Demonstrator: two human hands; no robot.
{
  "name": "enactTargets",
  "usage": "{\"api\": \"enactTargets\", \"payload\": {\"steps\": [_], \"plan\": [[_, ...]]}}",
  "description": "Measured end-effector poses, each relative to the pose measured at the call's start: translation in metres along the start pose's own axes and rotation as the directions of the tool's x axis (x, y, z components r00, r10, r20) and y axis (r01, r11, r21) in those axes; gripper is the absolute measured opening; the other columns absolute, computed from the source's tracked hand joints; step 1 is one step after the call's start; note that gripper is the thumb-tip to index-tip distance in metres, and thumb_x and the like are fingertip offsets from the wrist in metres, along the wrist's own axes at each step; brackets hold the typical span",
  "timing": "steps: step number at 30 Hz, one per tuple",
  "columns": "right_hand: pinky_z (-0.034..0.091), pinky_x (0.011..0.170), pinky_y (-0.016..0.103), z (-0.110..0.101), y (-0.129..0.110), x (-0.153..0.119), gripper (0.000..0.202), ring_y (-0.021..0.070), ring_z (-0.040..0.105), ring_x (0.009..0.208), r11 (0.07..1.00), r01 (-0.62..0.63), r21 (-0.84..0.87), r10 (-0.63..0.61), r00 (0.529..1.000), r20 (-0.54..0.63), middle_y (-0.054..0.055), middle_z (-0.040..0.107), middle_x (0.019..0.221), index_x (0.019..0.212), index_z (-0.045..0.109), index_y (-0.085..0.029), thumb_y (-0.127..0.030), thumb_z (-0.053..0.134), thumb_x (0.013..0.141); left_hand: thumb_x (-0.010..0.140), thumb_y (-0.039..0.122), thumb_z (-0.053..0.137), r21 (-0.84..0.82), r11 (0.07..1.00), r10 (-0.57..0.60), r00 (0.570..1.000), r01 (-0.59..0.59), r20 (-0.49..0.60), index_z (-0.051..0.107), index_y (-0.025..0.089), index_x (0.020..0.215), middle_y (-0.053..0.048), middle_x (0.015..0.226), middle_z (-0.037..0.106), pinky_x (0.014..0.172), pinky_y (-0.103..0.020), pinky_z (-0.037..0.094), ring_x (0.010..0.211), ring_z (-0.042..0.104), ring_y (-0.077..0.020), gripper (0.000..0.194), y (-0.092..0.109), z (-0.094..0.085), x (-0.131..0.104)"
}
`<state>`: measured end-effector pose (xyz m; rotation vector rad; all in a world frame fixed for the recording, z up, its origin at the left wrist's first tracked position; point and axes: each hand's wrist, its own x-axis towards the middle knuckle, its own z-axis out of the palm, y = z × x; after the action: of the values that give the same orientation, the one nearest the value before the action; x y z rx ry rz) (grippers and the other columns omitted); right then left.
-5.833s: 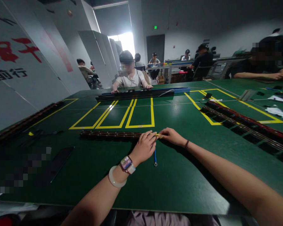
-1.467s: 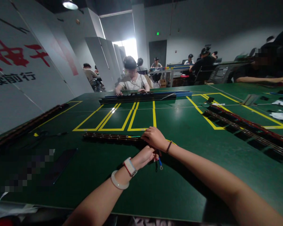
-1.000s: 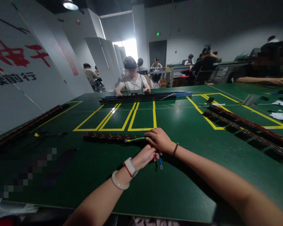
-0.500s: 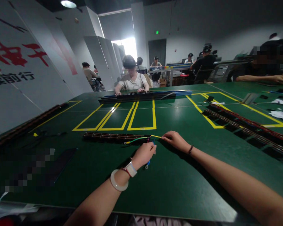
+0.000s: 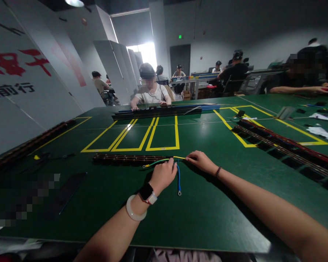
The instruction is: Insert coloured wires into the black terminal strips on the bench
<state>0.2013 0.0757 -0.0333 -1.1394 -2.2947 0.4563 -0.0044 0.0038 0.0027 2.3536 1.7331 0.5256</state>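
My left hand (image 5: 164, 176) is closed at the right end of a long black strip (image 5: 125, 158), with thin wires at its fingertips. A green wire (image 5: 157, 162) runs left from those fingers to a ring terminal with a yellow sleeve. Below the fingers, a blue wire (image 5: 179, 178) extends toward me and ends in a ring terminal. My right hand (image 5: 201, 162) pinches the end of a yellow wire (image 5: 179, 157), which stretches across to the left fingertips. Where the wires meet is partly hidden by the left fingers.
On the green table (image 5: 207, 211), a dark flat panel (image 5: 72, 193) lies at the left. Wired black strips (image 5: 284, 145) lie at the right. Across the table, a person (image 5: 150, 91) handles long black and blue rails (image 5: 164, 111). Another person (image 5: 295, 82) sits at far right.
My left hand has turned over slightly, so the watch face now shows. The blue wire has come out from beneath it and points toward me. My right hand still pinches the yellow wire.
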Motion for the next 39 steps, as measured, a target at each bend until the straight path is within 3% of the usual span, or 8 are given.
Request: {"api": "enactTargets", "payload": {"steps": [5,12,16,20,23,26,33,39], "plan": [[0.039,0.07,0.027,-0.001,-0.001,0.0,0.027,0.0167,0.057,0.076,1.0,-0.014,-0.001,0.014,1.0,0.017,0.004,0.067,0.084,0.087,0.069,-0.017,-0.036,0.049,0.088,0.09,0.036,0.027,0.157,0.975,-0.148,0.987,0.155,-0.055,0.044,0.014,0.111,-0.013,0.073,0.061,0.062,-0.031,0.04,0.068,0.061,-0.0261,0.035,0.001,-0.007,0.002],[0.039,0.07,0.027,-0.002,-0.003,0.0,0.029,0.017,0.057,0.076,1.0,-0.027,0.004,0.027,1.0,0.016,0.004,0.067,0.084,0.086,0.069,-0.018,-0.038,0.048,0.088,0.091,0.036,0.026,0.187,0.968,-0.163,0.986,0.165,-0.025,0.048,0.014,0.105,-0.014,0.079,0.061,0.067,-0.032,0.04,0.074,0.06,-0.0249,0.035,0.001,-0.008,0.002],[0.039,0.069,0.027,-0.003,-0.004,-0.001,0.029,0.0171,0.057,0.076,1.0,-0.023,-0.008,0.023,1.0,0.016,0.004,0.067,0.084,0.086,0.069,-0.018,-0.037,0.048,0.088,0.09,0.031,0.03,0.177,0.981,-0.062,0.993,0.08,-0.104,0.052,0.013,0.1,-0.015,0.09,0.06,0.079,-0.036,0.038,0.086,0.055,-0.0246,0.03,0.0,-0.008,0.003],[0.039,0.069,0.027,-0.003,-0.005,0.0,0.028,0.0167,0.056,0.075,1.0,-0.018,-0.017,0.019,1.0,0.016,0.004,0.067,0.082,0.086,0.069,-0.018,-0.036,0.049,0.087,0.089,0.027,0.036,0.186,0.98,0.107,0.978,-0.073,-0.179,0.049,0.013,0.117,-0.015,0.109,0.057,0.09,-0.041,0.033,0.103,0.047,-0.0257,0.034,0.001,-0.007,0.002],[0.038,0.068,0.026,-0.002,-0.004,0.001,0.026,0.0163,0.056,0.074,1.0,-0.011,-0.015,0.011,1.0,0.007,0.003,0.067,0.081,0.085,0.069,-0.018,-0.036,0.05,0.087,0.088,0.025,0.039,0.151,0.968,0.225,0.959,-0.2,-0.17,0.042,0.017,0.128,-0.012,0.123,0.052,0.098,-0.044,0.027,0.115,0.041,-0.0257,0.041,0.004,-0.003,0.0],[0.038,0.068,0.026,-0.001,-0.002,0.001,0.025,0.0159,0.056,0.074,1.0,0.0,-0.007,0.0,1.0,0.007,0.003,0.067,0.081,0.085,0.069,-0.017,-0.034,0.05,0.087,0.088,0.022,0.039,0.085,0.949,0.312,0.943,-0.304,-0.112,0.046,0.021,0.126,-0.008,0.131,0.048,0.102,-0.044,0.022,0.124,0.034,-0.0239,0.039,0.007,0.001,-0.003],[0.038,0.068,0.025,-0.001,-0.002,0.002,0.027,0.0156,0.057,0.075,1.0,-0.007,0.028,0.006,0.999,0.031,0.004,0.067,0.08,0.085,0.069,-0.017,-0.036,0.05,0.088,0.086,0.018,0.039,0.03,0.925,0.38,0.923,-0.379,-0.062,0.058,0.02,0.106,-0.009,0.126,0.05,0.104,-0.045,0.023,0.124,0.034,-0.0228,0.027,0.01,0.003,-0.005],[0.037,0.067,0.025,-0.002,-0.012,0.002,0.029,0.0147,0.056,0.071,1.0,-0.011,-0.001,0.011,0.996,0.084,0.003,0.066,0.077,0.083,0.067,-0.017,-0.04,0.051,0.086,0.087,0.021,0.037,0.032,0.927,0.374,0.927,-0.373,-0.03,0.06,0.016,0.088,-0.011,0.094,0.057,0.091,-0.038,0.036,0.096,0.049,-0.0221,0.023,0.012,-0.001,-0.005]]}}
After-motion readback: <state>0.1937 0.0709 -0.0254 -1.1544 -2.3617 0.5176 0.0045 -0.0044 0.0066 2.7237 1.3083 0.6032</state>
